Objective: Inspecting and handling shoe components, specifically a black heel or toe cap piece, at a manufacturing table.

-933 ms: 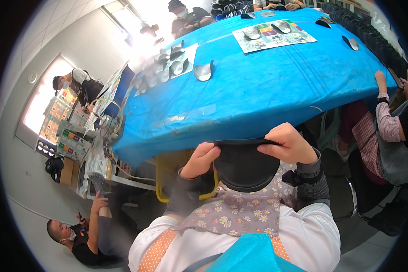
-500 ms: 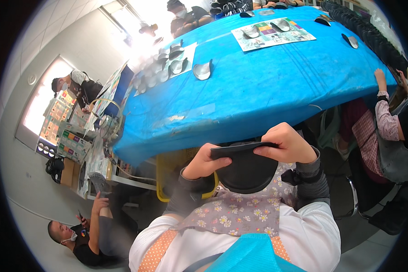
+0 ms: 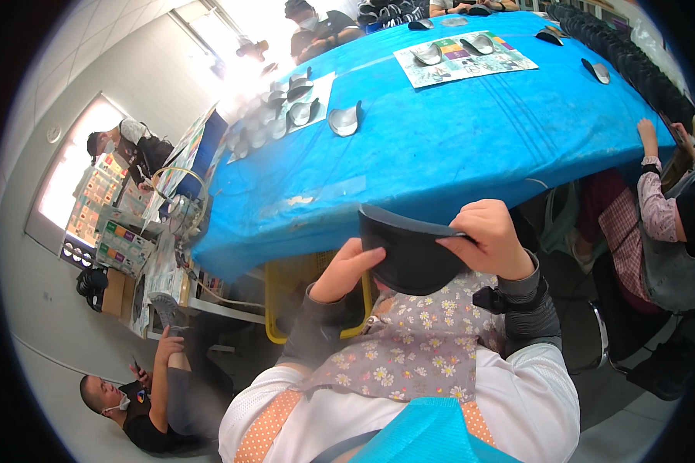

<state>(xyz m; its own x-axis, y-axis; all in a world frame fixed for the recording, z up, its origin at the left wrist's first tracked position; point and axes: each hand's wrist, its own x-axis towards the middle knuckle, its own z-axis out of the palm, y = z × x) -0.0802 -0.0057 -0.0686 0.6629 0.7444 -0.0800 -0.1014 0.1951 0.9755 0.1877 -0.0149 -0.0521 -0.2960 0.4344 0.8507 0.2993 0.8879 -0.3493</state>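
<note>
A black curved piece [image 3: 413, 255], shaped like a cap visor, is held in front of my apron, just off the near edge of the blue-covered table [image 3: 440, 154]. My left hand [image 3: 347, 268] grips its left side, thumb on the near face and fingers hidden behind. At the right end, my right hand [image 3: 490, 241] pinches the upper corner between thumb and fingers. The piece is tilted, with its long rim upward and bowed. Nearest on the table, a similar curved piece with a grey inner face [image 3: 345, 119] lies apart from my hands.
Several more curved pieces rest on a printed sheet [image 3: 510, 71] and at the table's left. A dark row of stacked pieces [image 3: 618, 50] lines the far right edge. Below the table stands a yellow crate [image 3: 274, 309]. Other people are around the table; a co-worker's arm [image 3: 650, 147] is at right.
The black piece has risen and tipped, its left end now higher and its rim more bowed. My right hand has shifted slightly right and my left slightly lower, both still gripping it.
</note>
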